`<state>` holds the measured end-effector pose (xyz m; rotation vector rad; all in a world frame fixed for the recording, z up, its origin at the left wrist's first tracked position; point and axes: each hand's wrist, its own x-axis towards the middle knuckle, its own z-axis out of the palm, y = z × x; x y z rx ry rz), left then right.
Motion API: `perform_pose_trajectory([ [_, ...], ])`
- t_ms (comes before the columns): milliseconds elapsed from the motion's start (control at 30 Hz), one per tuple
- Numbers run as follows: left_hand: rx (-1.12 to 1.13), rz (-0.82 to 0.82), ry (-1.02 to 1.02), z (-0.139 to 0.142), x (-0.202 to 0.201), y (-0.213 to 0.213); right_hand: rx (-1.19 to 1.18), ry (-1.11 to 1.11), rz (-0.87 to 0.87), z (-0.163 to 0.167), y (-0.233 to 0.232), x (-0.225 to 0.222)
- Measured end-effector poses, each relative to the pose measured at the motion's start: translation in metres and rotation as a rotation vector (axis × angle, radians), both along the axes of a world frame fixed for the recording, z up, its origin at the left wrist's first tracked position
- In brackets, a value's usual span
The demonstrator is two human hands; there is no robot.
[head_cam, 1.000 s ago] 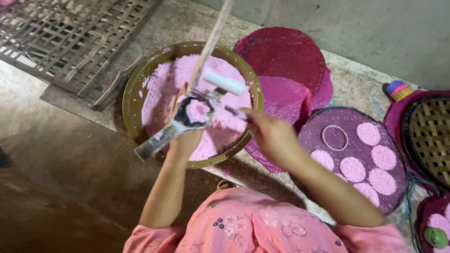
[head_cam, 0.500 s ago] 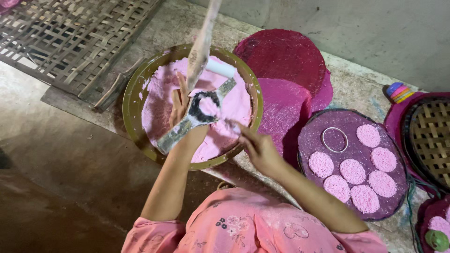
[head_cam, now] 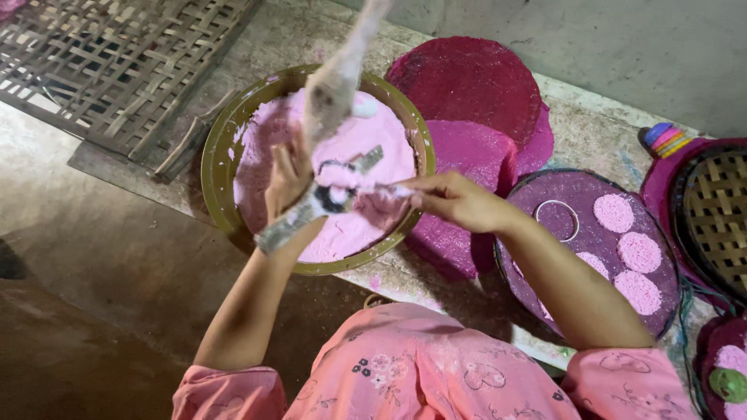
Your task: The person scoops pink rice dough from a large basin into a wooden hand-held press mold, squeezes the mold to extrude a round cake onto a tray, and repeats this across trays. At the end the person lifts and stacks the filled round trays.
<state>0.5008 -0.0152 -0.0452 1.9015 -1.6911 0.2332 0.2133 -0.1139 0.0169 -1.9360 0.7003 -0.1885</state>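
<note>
Step in hand, as a judgement: filling a ring mould with pink powder over the bowl. Left hand [head_cam: 289,180] has its grip closed around a metal handled mould [head_cam: 317,204], ring end packed with pink. Right hand [head_cam: 455,201] pinches a thin scraper-like tool [head_cam: 383,190] at the mould's 3 o'clock, tip touching the pink fill; fingers closed on it. A long pale stick [head_cam: 336,74] rises from the mould's 12 o'clock toward the lens; blurred, and which hand carries it cannot be told.

Mould sits above the wide olive bowl [head_cam: 226,204] of pink powder [head_cam: 268,175], about bowl centre.

Next move likely calls for levelling the fill flat and keeping the mould level while it travels to the tray, no spill.

Around: woven tray [head_cam: 545,257] at the bowl's 3 o'clock holds a loose metal ring [head_cam: 557,221] and several pressed pink discs [head_cam: 613,212]. Stack of magenta mats [head_cam: 467,85] at the bowl's 2 o'clock, overlapping its rim side. Bamboo lattice [head_cam: 109,62] at 10 o'clock. Coloured bands [head_cam: 666,138] far right.

In the way: right forearm crosses the tray's near edge; ring lies apart from the discs.
</note>
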Motion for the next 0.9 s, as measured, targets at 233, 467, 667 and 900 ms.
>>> perform_pose_trajectory([
  [233, -0.408, -0.061, 0.920, 0.000, 0.061, 0.013, 0.390, -0.195, -0.022, -0.033, -0.006, 0.003],
  [467, -0.301, -0.649, 1.859, -0.019, -0.026, 0.052, -0.184, -0.475, -0.038, -0.012, 0.003, 0.032],
  [667, 0.674, -0.865, 2.119, -0.008, -0.178, 0.066, 0.725, -1.149, -0.006, 0.033, 0.059, -0.053],
  [900, 0.748, -0.658, 0.677, 0.102, -0.218, 0.057, -0.290, -0.643, -0.161, 0.067, 0.093, -0.205],
])
